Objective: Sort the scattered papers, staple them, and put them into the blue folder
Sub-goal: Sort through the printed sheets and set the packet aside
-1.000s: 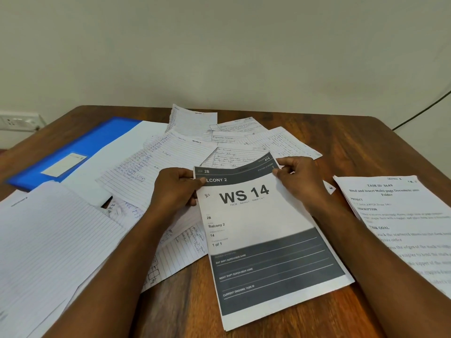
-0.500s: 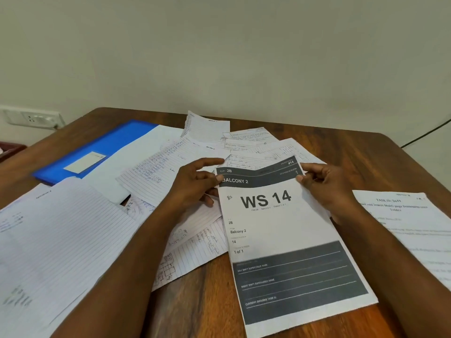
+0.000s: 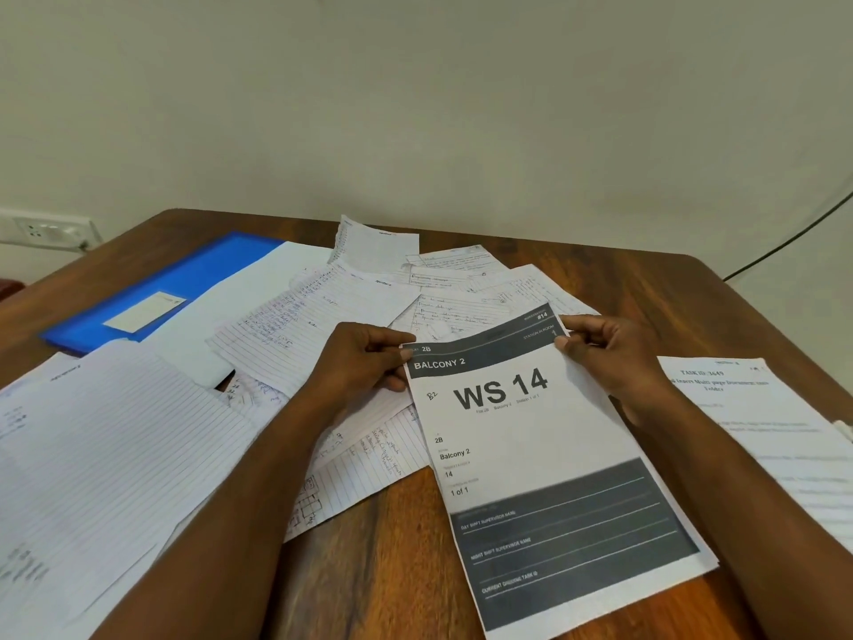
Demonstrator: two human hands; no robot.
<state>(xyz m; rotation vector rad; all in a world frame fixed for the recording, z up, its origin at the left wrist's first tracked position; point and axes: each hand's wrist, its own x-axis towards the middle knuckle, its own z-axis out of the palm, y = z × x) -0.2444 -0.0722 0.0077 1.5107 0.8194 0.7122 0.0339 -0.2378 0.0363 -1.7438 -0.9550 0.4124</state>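
Blue folder (image 3: 152, 288) half under papers, left hand (image 3: 364, 362), right hand (image 3: 609, 358) pinching WS 14 sheet (image 3: 531, 445)

Office/desk setup: wooden table (image 3: 646, 288) w/ scattered papers (image 3: 314, 316), blue folder (image 3: 184, 279), wall socket (image 3: 46, 230), plain wall.

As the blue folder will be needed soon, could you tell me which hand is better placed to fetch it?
Probably the left hand. The blue folder lies at the far left of the table, on that hand's side. The right hand would have to cross over the printed sheet both hands hold.
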